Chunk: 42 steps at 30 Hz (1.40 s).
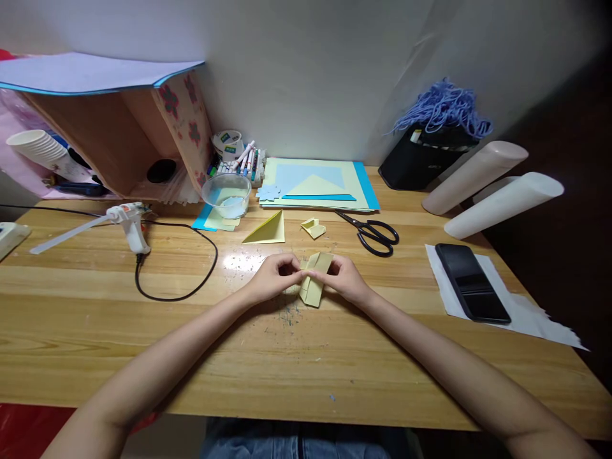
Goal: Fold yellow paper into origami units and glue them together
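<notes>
Between my hands, a little above the wooden table, is a folded piece of yellow paper (314,290) with creases across it. My left hand (275,275) pinches its left edge between thumb and fingers. On the other side, my right hand (348,279) grips the paper, its thumb pressed near the middle. Just beyond my hands lie a small folded yellow paper piece (313,228) and a larger yellow paper triangle (270,229). Black-handled scissors (377,236) rest to the right of these, blades pointing left.
A glue gun (129,226) with its cord lies at left, near an open box (184,134). Behind my hands are a clear bowl (227,196), markers (246,160) and stacked paper sheets (366,186). A phone (472,280) and two paper rolls (502,204) occupy the right.
</notes>
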Motion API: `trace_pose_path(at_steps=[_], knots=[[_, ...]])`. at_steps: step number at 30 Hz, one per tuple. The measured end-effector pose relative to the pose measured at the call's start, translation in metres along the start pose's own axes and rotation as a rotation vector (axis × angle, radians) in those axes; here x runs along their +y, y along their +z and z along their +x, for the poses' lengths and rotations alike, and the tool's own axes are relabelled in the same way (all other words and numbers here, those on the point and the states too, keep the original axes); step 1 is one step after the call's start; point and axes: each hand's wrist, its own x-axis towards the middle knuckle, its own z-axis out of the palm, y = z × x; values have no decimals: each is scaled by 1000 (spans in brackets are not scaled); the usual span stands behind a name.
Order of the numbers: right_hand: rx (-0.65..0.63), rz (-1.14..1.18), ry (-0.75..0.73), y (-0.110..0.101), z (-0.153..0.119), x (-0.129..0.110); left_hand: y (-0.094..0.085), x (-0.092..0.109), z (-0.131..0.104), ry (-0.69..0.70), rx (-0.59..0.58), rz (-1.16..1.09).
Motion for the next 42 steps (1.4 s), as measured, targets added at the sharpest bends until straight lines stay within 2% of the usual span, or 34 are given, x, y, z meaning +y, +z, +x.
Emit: trace_pose_path(at_steps=[6, 11, 21, 28, 34, 38, 42], knots=[[-38, -2, -10, -2, 0, 3, -3, 1, 1, -26, -51, -25], [-23, -46, 0, -2, 0, 4, -4, -1, 1, -37, -89, -86], [-29, -5, 16, -4, 1, 5, -3, -2, -1, -20, -92, -91], [81, -4, -4, -4, 2, 7, -1, 5, -1, -6, -52, -73], [152, 19, -17, -6, 4, 7, 2, 1, -2, -4, -48, 78], [165, 35, -12, -6, 5, 6, 3, -3, -2, 35, -76, 90], [166, 42, -2, -5, 5, 4, 2, -3, -2, 64, -54, 120]])
